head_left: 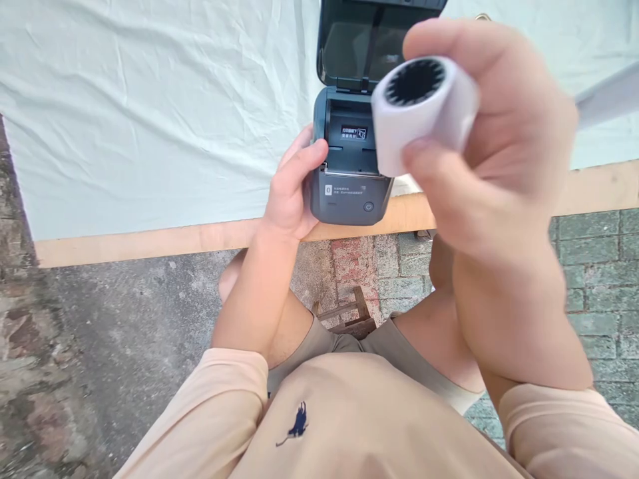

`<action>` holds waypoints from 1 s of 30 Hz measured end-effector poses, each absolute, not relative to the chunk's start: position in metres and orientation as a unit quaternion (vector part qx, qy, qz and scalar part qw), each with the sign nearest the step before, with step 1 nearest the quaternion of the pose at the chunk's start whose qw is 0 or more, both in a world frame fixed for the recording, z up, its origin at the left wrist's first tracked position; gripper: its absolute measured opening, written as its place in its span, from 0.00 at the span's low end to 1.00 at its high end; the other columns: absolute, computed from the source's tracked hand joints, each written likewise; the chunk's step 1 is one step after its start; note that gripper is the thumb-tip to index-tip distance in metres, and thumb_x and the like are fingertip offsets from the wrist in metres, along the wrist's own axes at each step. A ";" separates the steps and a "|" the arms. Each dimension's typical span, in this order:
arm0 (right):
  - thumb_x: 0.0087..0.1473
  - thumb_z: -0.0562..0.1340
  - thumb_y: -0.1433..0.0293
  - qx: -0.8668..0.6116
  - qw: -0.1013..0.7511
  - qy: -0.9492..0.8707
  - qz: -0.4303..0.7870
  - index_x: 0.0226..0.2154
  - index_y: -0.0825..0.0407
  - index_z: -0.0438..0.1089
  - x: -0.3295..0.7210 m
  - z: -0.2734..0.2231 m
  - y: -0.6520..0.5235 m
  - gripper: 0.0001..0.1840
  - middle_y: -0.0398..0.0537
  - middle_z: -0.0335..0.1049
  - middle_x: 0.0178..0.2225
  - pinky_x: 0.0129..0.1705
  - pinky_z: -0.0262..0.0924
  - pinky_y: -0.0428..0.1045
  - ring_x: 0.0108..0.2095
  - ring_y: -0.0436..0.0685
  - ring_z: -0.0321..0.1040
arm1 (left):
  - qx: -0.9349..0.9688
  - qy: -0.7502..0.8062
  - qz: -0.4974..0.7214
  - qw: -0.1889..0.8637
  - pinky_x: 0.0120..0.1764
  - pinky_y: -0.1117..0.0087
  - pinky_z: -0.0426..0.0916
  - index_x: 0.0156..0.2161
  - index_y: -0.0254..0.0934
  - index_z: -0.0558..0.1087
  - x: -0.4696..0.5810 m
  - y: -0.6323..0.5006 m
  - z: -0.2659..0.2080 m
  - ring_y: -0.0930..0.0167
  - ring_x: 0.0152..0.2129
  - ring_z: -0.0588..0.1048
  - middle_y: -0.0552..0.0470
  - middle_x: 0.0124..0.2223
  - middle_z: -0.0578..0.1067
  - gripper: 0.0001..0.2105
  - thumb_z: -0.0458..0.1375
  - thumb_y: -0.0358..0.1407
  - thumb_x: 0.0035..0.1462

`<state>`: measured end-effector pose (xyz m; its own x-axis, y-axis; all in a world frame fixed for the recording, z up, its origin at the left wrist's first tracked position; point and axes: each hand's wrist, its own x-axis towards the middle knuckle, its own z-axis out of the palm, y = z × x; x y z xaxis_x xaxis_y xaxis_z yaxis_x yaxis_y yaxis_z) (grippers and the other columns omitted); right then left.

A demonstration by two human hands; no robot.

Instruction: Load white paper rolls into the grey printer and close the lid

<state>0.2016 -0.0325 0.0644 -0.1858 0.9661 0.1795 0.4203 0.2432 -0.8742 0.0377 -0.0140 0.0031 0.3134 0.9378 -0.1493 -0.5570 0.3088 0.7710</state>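
Observation:
A dark blue-grey label printer [352, 193] sits at the table's front edge with its lid [367, 50] swung up and back. Inside, its paper bay is bare apart from a small black sticker [354, 132]. My left hand [294, 183] grips the printer's left side, thumb on the rim. Raised over the right of the printer, my right hand [504, 140] pinches a white paper roll [407, 130] between thumb and fingers. The roll has a black toothed core and hides part of the bay's right side.
A pale cloth [174, 120] with creases covers the table, whose wooden edge [150, 247] runs in front of me. Something white and flat [609, 93] lies at the right. Under the table edge, a wooden stool [357, 316] shows between my legs on the paved ground.

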 end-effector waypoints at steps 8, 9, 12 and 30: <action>0.45 0.57 0.77 -0.569 0.219 -0.785 0.107 0.40 0.46 0.63 0.186 0.057 -0.024 0.17 0.44 0.70 0.41 0.41 0.61 0.52 0.39 0.56 0.67 | 0.281 0.299 0.506 0.759 0.33 0.75 0.69 0.41 0.39 0.68 0.042 -0.021 0.011 0.76 0.30 0.74 0.54 0.33 0.73 0.06 0.52 0.30 0.58; 0.45 0.57 0.77 -0.575 0.205 -0.785 0.108 0.38 0.46 0.64 0.186 0.056 -0.022 0.16 0.43 0.71 0.39 0.41 0.60 0.53 0.37 0.56 0.67 | 0.278 0.308 0.511 0.753 0.30 0.76 0.68 0.40 0.39 0.68 0.043 -0.022 0.011 0.77 0.28 0.74 0.55 0.31 0.72 0.06 0.52 0.31 0.58; 0.46 0.57 0.76 -0.574 0.196 -0.787 0.114 0.32 0.47 0.66 0.187 0.052 -0.020 0.10 0.39 0.73 0.34 0.44 0.58 0.54 0.34 0.54 0.68 | 0.276 0.327 0.524 0.736 0.28 0.76 0.66 0.40 0.39 0.68 0.044 -0.023 0.011 0.73 0.34 0.77 0.56 0.29 0.71 0.05 0.52 0.33 0.59; 0.53 0.60 0.66 -0.484 0.426 -0.750 0.146 0.35 0.48 0.69 0.200 0.047 -0.024 0.05 0.45 0.69 0.42 0.47 0.65 0.54 0.48 0.57 0.66 | 0.381 0.304 0.504 0.713 0.51 0.56 0.71 0.44 0.46 0.67 0.035 -0.018 -0.005 0.60 0.51 0.73 0.53 0.41 0.77 0.16 0.60 0.35 0.47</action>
<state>0.2002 -0.0244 0.0470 -0.1676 0.8507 0.4982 0.6022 0.4885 -0.6315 0.0347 -0.0179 -0.0046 0.3076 0.9503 -0.0490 -0.4872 0.2015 0.8497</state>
